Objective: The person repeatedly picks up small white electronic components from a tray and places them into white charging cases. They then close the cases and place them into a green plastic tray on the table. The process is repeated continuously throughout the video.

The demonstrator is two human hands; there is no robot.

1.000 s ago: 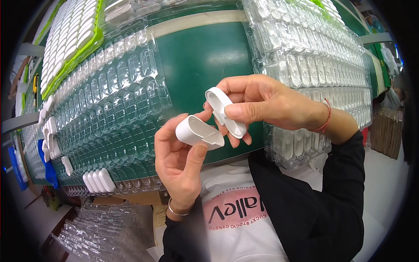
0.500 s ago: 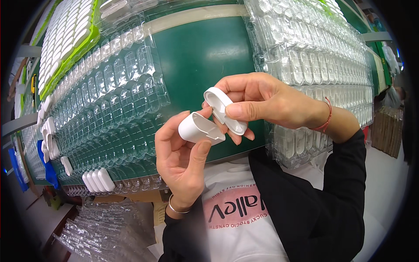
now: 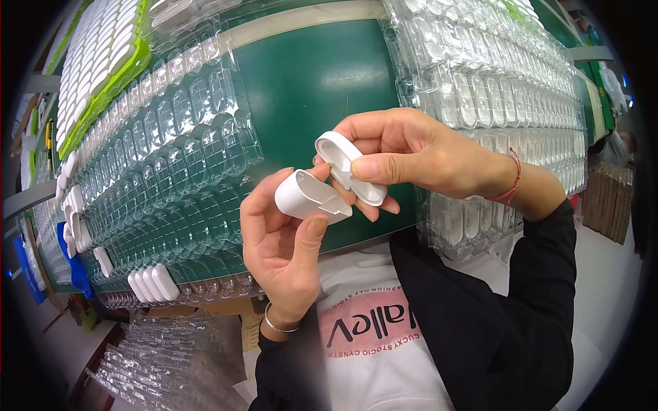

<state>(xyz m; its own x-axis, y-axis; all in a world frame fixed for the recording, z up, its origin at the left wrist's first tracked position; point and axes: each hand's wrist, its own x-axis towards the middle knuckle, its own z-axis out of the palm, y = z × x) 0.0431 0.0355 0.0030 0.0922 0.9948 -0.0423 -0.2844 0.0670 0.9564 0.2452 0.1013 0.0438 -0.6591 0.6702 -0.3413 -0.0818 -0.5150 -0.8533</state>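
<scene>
My left hand (image 3: pixel 284 240) is closed round a white plastic case body (image 3: pixel 308 197), a hollow rounded shell with its mouth facing up and right. Between the thumb and fingers of my right hand (image 3: pixel 404 154) is a white oval case lid (image 3: pixel 337 154), its hollow inside turned toward the body. The two parts lie close together at an angle; whether they touch or are joined cannot be made out. Both hands are over the near part of the green work surface (image 3: pixel 315 82).
Clear plastic blister trays (image 3: pixel 157 151) cover the left side, with white oval pieces (image 3: pixel 152 283) at their near edge. A lime-green tray (image 3: pixel 142 58) of white pieces lies far left. Stacked blister trays holding white pieces (image 3: pixel 480 96) stand on the right. Clear packaging (image 3: pixel 164 359) lies below left.
Both hands and the two case parts have shifted slightly left and away from me in the picture. My hold on each part stays the same.
</scene>
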